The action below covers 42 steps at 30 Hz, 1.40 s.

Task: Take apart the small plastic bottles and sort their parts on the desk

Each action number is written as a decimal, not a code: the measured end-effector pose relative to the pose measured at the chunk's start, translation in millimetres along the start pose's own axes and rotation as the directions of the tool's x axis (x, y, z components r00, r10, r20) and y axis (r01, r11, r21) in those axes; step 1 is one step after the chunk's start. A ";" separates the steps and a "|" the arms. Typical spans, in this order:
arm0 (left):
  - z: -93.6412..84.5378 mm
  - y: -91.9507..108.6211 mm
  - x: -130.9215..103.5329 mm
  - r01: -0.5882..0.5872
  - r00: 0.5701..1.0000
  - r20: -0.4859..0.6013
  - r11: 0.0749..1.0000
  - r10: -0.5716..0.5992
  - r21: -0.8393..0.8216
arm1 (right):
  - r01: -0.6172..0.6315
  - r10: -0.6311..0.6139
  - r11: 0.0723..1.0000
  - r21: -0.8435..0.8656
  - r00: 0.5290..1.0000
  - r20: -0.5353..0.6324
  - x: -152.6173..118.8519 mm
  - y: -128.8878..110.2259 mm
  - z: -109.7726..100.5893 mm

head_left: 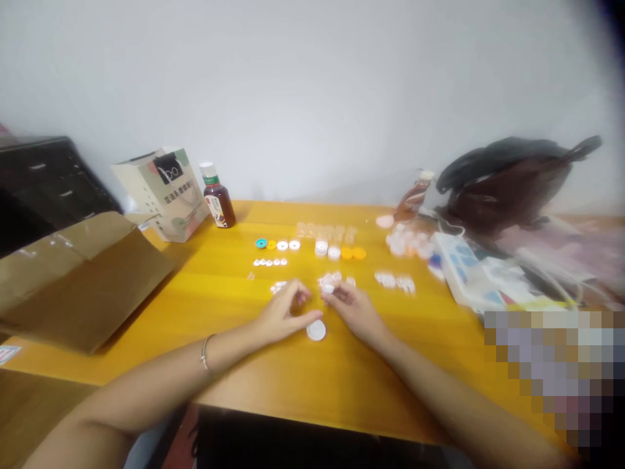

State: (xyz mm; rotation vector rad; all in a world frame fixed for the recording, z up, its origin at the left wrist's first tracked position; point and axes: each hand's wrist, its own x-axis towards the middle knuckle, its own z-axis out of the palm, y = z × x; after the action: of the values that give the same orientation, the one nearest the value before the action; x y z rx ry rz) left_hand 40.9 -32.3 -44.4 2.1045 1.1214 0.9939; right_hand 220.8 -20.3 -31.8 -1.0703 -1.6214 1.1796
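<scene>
My left hand [288,312] is over the middle of the wooden table [234,365], its fingers apart and holding nothing, the thumb reaching over the edge of a round white disc [316,331]. Just to the right, my right hand [354,309] pinches a small white round piece [328,288] between its fingertips. Small white parts [278,286] lie beyond my left hand, and more [329,279] lie beyond the pinched piece, partly hidden. Farther back are a row of small white pieces [270,262], a teal cap [261,243], orange caps [352,253] and white caps [321,247].
A cardboard box [83,280], paper bag [168,195] and dark bottle [219,198] stand left. Clear cups [325,232] line the back. At right are small white pieces [395,281], pale caps [410,241], another bottle [414,195], a white tray [463,273] and a dark bag [508,189].
</scene>
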 end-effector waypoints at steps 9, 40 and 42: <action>7.9 -5.6 19.2 -0.143 0.990 -0.022 0.979 0.141 -0.146 | -0.034 0.025 0.996 0.083 0.994 0.104 3.1 2.1 -4.5; 12.1 -7.5 16.2 -0.169 0.979 -0.141 0.973 0.147 -0.158 | -0.353 0.288 0.832 0.427 0.934 0.212 -1.2 4.3 -7.2; 11.5 -6.9 16.2 -0.188 0.974 -0.153 0.972 0.167 -0.138 | -0.349 0.284 0.835 0.426 0.936 0.209 -1.1 3.8 -7.3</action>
State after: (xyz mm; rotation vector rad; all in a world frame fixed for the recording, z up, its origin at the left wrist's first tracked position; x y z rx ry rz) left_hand 53.3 -16.4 -50.5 2.0646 0.9011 1.2875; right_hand 228.6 -18.9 -34.1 -0.9810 -1.1899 1.7894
